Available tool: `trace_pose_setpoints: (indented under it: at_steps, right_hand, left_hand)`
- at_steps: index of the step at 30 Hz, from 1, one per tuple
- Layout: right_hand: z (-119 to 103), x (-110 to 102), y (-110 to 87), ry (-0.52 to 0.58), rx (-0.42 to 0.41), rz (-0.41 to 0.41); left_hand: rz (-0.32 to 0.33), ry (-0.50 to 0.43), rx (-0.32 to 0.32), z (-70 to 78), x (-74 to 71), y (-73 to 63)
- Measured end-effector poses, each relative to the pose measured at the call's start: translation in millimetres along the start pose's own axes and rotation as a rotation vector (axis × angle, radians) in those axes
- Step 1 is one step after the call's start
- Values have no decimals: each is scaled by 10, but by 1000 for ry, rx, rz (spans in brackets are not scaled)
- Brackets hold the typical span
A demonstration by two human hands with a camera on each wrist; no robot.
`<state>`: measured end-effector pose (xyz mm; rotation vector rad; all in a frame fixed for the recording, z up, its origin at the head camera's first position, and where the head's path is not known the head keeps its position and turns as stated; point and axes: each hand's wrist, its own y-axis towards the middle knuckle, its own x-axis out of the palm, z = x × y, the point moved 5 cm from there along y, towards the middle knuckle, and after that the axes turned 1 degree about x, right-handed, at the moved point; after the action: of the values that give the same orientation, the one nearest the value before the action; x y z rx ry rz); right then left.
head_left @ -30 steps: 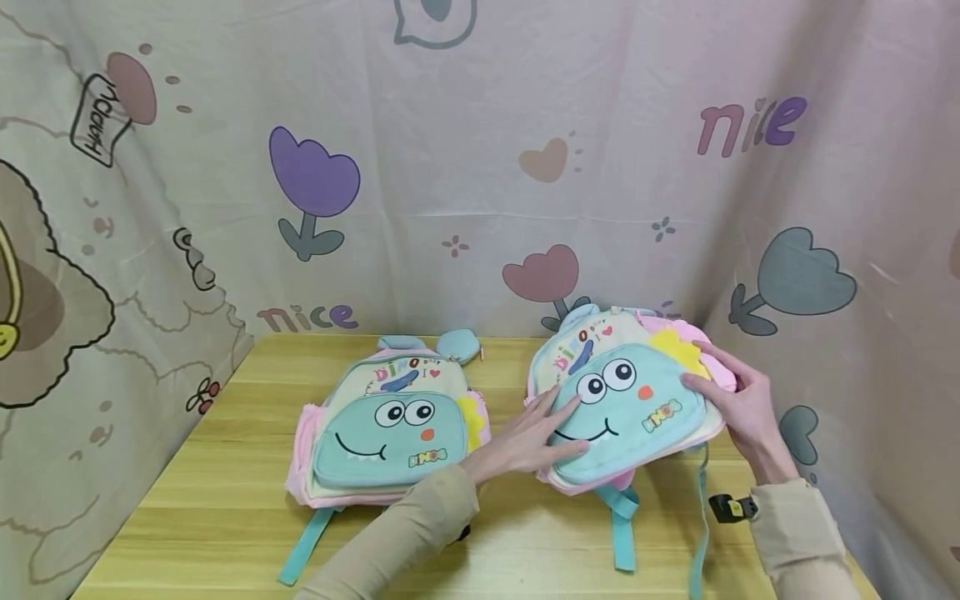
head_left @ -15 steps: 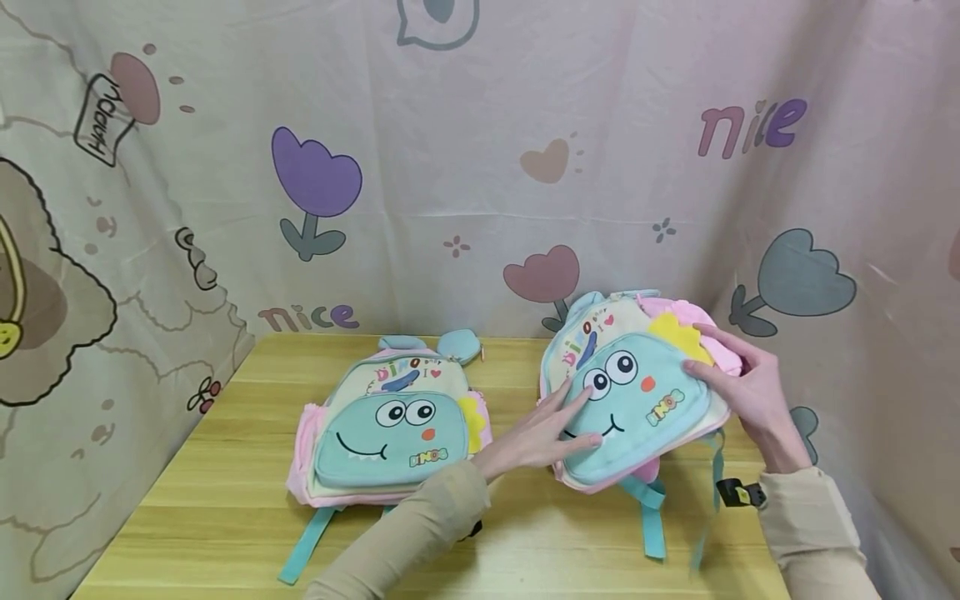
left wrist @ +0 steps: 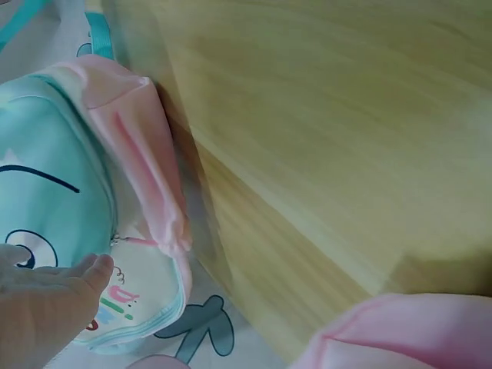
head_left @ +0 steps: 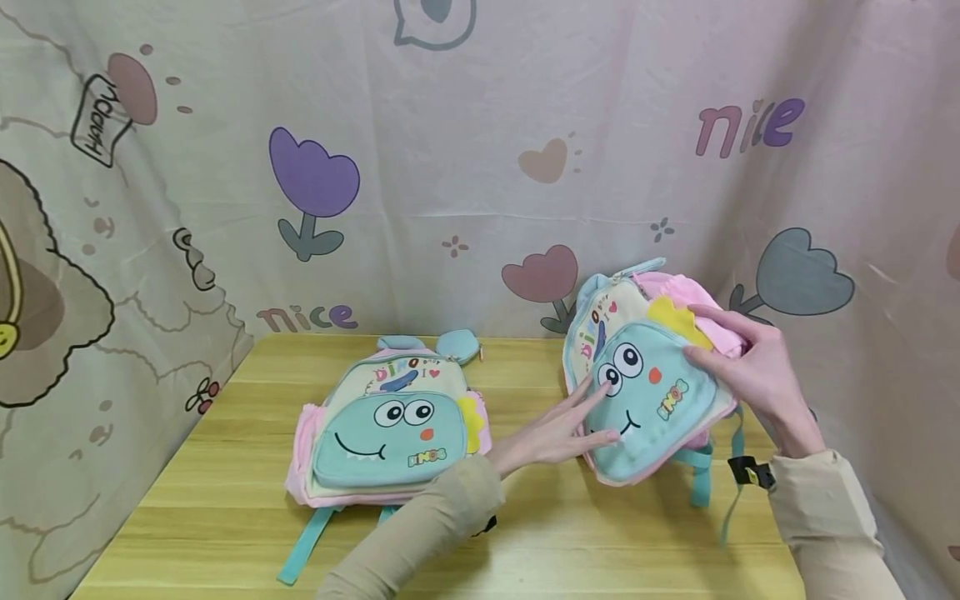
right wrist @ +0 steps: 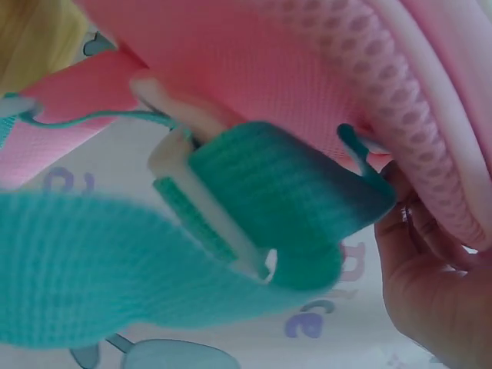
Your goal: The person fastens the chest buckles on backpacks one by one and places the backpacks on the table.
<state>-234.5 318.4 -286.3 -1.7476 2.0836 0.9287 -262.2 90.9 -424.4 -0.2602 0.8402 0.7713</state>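
In the head view a child's backpack [head_left: 652, 400], light blue, cream and pink with a printed dinosaur face, is held tilted at the right of the table. My right hand [head_left: 761, 367] grips its right side, thumb on the front by the yellow frill. In the right wrist view its fingers [right wrist: 400, 238] curl behind the pink mesh back. My left hand [head_left: 558, 425] rests on the lower left of the front pocket with fingers spread. A matching backpack [head_left: 390, 437] lies face up to the left, apart from the held one, behind my left forearm.
A wooden table [head_left: 202, 467] lies beneath both bags. Printed curtains [head_left: 420, 167] hang at the back and sides. Teal straps [right wrist: 254, 207] with a pale buckle dangle from the held backpack; a strap [head_left: 307, 546] of the left bag trails toward the table's front.
Both hands have moved right with the held backpack. It has tilted more, its right side rising, and its hanging straps have shifted right. The left backpack stays put.
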Motion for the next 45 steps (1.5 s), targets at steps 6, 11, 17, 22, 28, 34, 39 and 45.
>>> trace_pose_setpoints:
  at_steps: [6, 11, 17, 22, 28, 34, 39, 45]
  right_hand:
    - [-127, 82, 63, -143, -62, 13]
    - [-105, 195, 83, -154, -62, -10]
    - [-109, 235, 70, -139, -125, 7]
    - [-86, 244, 49, -55, -209, 39]
    - [-64, 303, 13, 10, -239, 45]
    - [-65, 362, -3, 51, -259, 48]
    - [-75, 403, -23, 81, -271, 38]
    - [-87, 457, -34, 124, -300, 27]
  left_hand:
    - [-8, -15, 27, 51, -7, 58]
    - [-8, -60, 17, 39, -18, 52]
    - [26, -82, 19, 26, -56, 45]
    - [64, -126, 56, 69, -115, 47]
    - [115, -178, 87, 135, -198, 83]
    - [154, -172, 88, 205, -255, 91]
    - [179, -173, 94, 251, -271, 89]
    - [242, -235, 137, 344, -371, 80]
